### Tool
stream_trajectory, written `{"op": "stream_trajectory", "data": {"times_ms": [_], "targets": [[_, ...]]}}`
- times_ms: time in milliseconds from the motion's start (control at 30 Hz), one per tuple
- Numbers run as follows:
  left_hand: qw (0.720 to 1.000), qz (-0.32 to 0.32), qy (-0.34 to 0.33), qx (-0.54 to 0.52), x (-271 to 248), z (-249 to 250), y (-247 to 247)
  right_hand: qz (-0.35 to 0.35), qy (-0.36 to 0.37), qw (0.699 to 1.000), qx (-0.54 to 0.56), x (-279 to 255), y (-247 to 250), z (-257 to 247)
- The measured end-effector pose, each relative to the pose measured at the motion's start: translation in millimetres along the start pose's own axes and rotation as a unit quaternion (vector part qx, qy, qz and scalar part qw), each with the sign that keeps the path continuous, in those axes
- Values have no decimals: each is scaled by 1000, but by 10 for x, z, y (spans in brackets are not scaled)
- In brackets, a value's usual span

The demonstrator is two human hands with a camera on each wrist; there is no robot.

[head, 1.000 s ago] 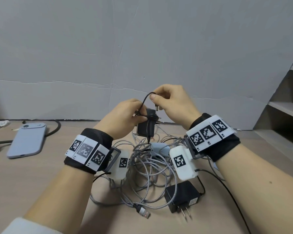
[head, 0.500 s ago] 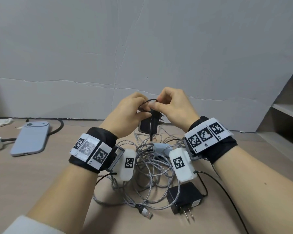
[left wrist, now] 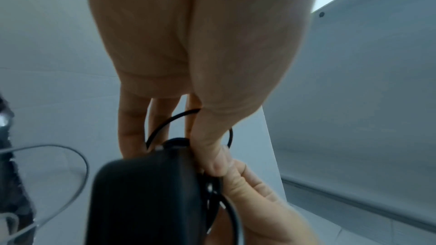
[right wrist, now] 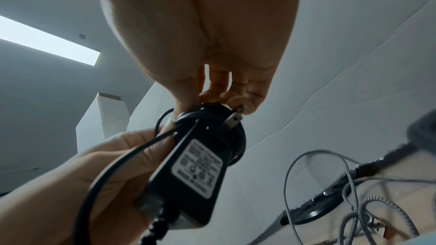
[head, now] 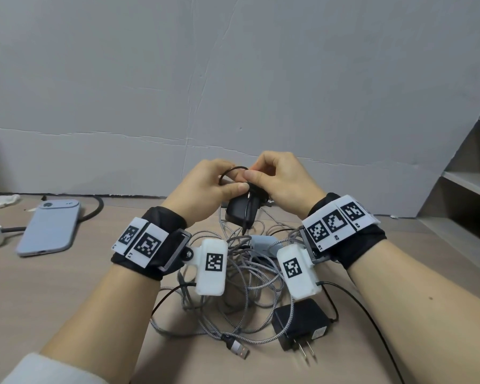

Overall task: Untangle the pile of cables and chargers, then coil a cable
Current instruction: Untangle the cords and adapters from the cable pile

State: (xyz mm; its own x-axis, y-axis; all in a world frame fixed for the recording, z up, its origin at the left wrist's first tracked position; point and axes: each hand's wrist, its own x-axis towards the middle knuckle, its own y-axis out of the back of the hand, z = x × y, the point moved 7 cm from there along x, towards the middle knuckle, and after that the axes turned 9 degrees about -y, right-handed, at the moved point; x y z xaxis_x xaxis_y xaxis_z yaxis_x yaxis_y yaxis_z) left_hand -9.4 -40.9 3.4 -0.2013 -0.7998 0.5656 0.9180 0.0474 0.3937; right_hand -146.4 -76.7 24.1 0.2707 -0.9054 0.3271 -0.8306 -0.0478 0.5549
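Both hands hold a black charger (head: 240, 213) in the air above the pile. My left hand (head: 233, 187) grips its body from the left, thumb on top. My right hand (head: 251, 177) pinches the charger's thin black cable (head: 232, 170), which makes a small loop over its top. In the right wrist view the charger (right wrist: 195, 170) shows its white label and metal prongs (right wrist: 235, 118), with cable turns round its head. The left wrist view has the charger (left wrist: 141, 202) blurred below my thumb. Tangled grey braided cables (head: 247, 286) lie on the table beneath my wrists.
A second black charger (head: 299, 325) with prongs lies at the pile's front right, a USB plug (head: 237, 350) at its front. A grey phone (head: 50, 228) and a thick dark cord (head: 94, 212) are at the left. Shelves (head: 468, 184) stand at the right, the wall close behind.
My right hand has come down and left onto the charger's top with the cable end. The tall black loop has shrunk to a small one against the charger.
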Motion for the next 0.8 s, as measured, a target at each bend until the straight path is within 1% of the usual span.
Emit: {"op": "stream_trajectory", "data": {"times_ms": [100, 200, 367, 433, 500, 533, 667, 733, 800], "targets": [[1000, 7, 15, -10, -18, 1, 3, -12, -13, 999, 38, -41, 7, 5], [999, 28, 21, -21, -5, -11, -1, -22, -11, 999, 38, -74, 30, -8], [994, 104, 44, -5, 9, -166, 137, -67, 21, 997, 4, -152, -43, -33], [989, 139, 44, -1, 8, -177, 201, -37, 31, 998, -41, -158, -37, -18], [987, 158, 43, -6, 7, -154, 229, 1, 17, 999, -50, -166, -16, 5], [986, 163, 43, -8, 4, -140, 235, 4, 13, 999, -45, -176, -32, 8], [981, 188, 48, -10, -3, -124, 245, -20, 14, 998, -54, -186, -155, 4], [979, 195, 52, -1, -1, -133, 245, -22, 23, 996, -79, -180, -180, 0], [979, 194, 52, 22, 12, -137, 237, -9, 31, 993, -117, -179, -179, -9]]}}
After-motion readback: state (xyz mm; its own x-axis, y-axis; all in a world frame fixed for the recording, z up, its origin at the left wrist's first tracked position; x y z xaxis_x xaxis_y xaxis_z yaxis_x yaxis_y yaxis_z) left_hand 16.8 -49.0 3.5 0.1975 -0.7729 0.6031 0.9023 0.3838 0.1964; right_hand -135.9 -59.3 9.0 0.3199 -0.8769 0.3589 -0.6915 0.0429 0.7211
